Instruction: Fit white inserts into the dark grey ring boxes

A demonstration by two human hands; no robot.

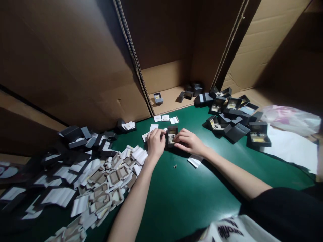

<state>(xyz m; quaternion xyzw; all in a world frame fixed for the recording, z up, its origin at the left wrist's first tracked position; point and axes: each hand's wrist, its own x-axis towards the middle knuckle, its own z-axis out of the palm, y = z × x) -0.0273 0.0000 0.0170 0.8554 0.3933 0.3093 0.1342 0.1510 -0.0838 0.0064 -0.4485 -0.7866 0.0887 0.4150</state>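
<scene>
A small black box [172, 129] stands open on the green table, with pale lining inside. My right hand [188, 141] reaches over its right side, fingers bent together at the lining; what they pinch is too small to make out. Just left of the box, my left hand [155, 143] is curled with its fingertips close to the box wall. A small white bit shows at those fingertips, and whether they grip it cannot be seen. A folded white paper [195, 160] lies below my right wrist. A tiny dark piece [175, 166] rests nearer to me.
At left spreads a heap of paper and grey-brown inserts [118, 174], beside black boxes [73, 134] with papers. More open black boxes [232, 114] crowd the right, near a white sheet [292, 148] and plastic bag [290, 117]. Cardboard walls [161, 77] stand behind.
</scene>
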